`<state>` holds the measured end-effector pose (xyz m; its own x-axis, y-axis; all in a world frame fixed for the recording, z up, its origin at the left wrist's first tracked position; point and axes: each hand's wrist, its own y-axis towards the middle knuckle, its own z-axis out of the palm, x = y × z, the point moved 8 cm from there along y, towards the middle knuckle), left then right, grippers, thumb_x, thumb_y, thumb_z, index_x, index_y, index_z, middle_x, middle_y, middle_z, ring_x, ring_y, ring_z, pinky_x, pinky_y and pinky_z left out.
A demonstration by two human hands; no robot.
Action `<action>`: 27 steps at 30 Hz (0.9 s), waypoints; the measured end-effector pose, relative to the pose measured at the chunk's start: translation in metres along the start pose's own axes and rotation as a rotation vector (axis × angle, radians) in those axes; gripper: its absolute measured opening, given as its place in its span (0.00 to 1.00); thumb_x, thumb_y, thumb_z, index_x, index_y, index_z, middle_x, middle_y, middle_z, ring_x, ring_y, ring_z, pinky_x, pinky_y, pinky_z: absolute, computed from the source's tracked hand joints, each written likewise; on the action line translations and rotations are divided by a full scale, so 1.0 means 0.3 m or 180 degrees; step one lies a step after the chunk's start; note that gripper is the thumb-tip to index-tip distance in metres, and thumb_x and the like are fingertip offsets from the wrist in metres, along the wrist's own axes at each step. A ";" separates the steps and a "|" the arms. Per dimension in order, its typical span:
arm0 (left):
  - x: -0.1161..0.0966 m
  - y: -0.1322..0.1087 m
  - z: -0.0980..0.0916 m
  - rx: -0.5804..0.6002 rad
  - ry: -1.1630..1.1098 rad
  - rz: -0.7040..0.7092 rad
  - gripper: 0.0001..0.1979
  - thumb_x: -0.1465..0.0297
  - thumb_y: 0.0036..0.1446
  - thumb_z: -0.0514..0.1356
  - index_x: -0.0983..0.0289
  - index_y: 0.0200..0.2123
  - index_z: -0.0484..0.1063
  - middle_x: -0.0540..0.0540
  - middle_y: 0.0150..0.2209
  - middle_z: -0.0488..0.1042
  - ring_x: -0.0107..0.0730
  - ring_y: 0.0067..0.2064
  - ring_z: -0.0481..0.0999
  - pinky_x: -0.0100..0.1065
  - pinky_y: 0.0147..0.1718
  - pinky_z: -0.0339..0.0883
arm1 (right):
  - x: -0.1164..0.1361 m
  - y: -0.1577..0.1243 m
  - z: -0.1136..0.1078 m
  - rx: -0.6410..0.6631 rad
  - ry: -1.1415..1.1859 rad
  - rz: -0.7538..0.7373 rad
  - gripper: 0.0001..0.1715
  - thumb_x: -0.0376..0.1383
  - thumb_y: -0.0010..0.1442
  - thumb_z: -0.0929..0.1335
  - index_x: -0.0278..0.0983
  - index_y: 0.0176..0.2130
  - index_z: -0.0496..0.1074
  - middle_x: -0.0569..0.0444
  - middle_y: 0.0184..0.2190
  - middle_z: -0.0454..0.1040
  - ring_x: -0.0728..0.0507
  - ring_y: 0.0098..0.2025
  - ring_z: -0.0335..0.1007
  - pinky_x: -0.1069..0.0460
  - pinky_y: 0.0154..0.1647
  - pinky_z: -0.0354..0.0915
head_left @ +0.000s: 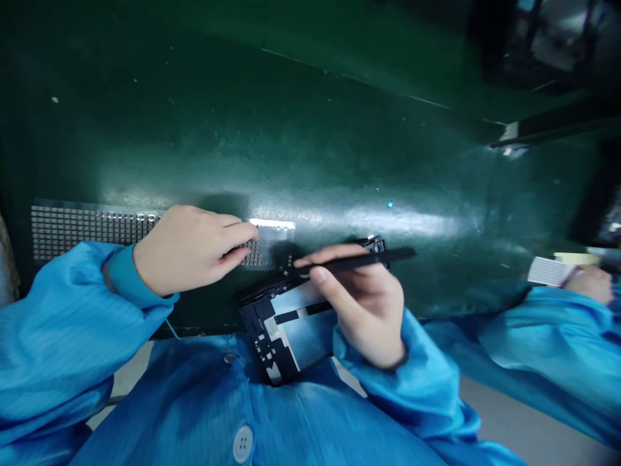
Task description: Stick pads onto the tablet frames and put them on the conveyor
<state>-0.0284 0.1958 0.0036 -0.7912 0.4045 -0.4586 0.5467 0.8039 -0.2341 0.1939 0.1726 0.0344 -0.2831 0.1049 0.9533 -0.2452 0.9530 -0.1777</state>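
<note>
My left hand (191, 249) rests on a long sheet of small parts (72, 226) on the green table (310, 142), its fingers pinched together at the sheet's right end. I cannot make out what they hold. My right hand (366, 304) grips a thin black stick-like tool (359, 260), held level and pointing left. The same hand steadies a black device frame (286, 330) with a shiny grey plate, which leans from the table edge toward my lap.
A co-worker's hand (589, 283) in a blue sleeve sits at the far right, beside a white ribbed piece (548, 272). A dark bar (553, 129) lies at the back right of the table. My blue coat fills the bottom of the view.
</note>
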 end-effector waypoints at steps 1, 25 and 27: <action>-0.001 0.000 0.001 0.0006 0.0029 0.0010 0.19 0.61 0.80 0.55 0.53 0.55 0.87 0.54 0.49 0.91 0.40 0.40 0.85 0.39 0.33 0.63 | -0.010 -0.057 -0.015 -0.0344 -0.0061 -0.0049 0.10 0.40 0.81 0.76 0.48 0.60 0.82 0.52 0.48 0.92 0.37 0.51 0.93 0.37 0.61 0.88; -0.008 0.003 -0.014 -0.0075 0.0101 0.0061 0.16 0.63 0.79 0.58 0.53 0.56 0.87 0.52 0.47 0.92 0.39 0.37 0.84 0.39 0.31 0.58 | 0.061 0.049 0.022 0.0483 -0.0742 -0.0556 0.08 0.31 0.78 0.77 0.43 0.54 0.85 0.53 0.51 0.93 0.42 0.51 0.94 0.48 0.54 0.88; -0.006 0.003 -0.015 -0.0071 0.0108 0.0058 0.15 0.63 0.79 0.59 0.54 0.54 0.87 0.52 0.45 0.92 0.39 0.37 0.83 0.39 0.31 0.56 | 0.049 0.105 0.047 0.0686 -0.0765 -0.0611 0.05 0.33 0.78 0.77 0.41 0.53 0.85 0.51 0.50 0.93 0.40 0.49 0.93 0.47 0.51 0.88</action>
<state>-0.0278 0.1979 0.0081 -0.7902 0.4335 -0.4332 0.5552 0.8056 -0.2067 0.1689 0.2002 0.0393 -0.4162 -0.1640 0.8944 -0.4972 0.8646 -0.0729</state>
